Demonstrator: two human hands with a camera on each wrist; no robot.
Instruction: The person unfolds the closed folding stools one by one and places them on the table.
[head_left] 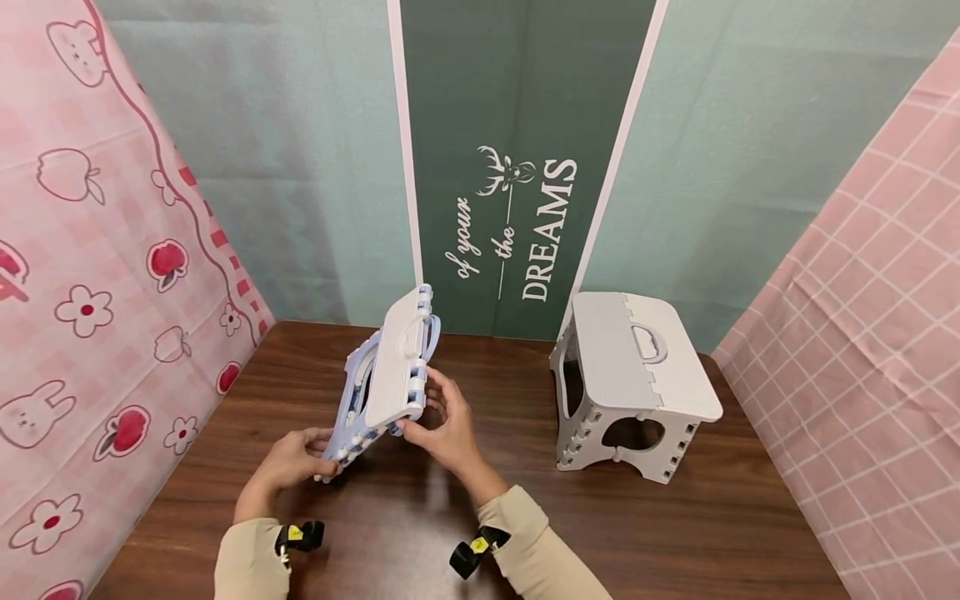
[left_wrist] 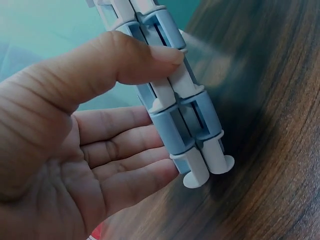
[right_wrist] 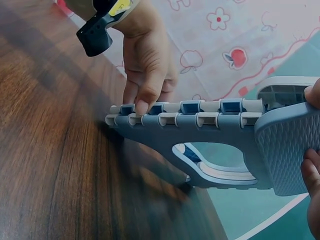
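Note:
A blue and white folding step stool (head_left: 392, 371) stands tilted on the left part of the table, its seat half and legs partly folded together. My left hand (head_left: 288, 461) pinches the hinged leg edge near its foot. In the left wrist view the thumb presses one side of the hinged edge (left_wrist: 192, 117), with the fingers behind it. The right hand (head_left: 450, 425) grips the near corner of the seat panel, thumb below and fingers along its hinged side. A blue carry handle (head_left: 432, 336) sticks out beyond that hand. The right wrist view shows an oval leg opening (right_wrist: 215, 160).
Another folding stool (head_left: 633, 383), white and grey, stands unfolded at the right of the brown wooden table (head_left: 480, 533). Printed pink cloth (head_left: 97, 317) hangs at the left, checked pink cloth (head_left: 862, 333) at the right. A green curtain (head_left: 315, 183) closes off the back.

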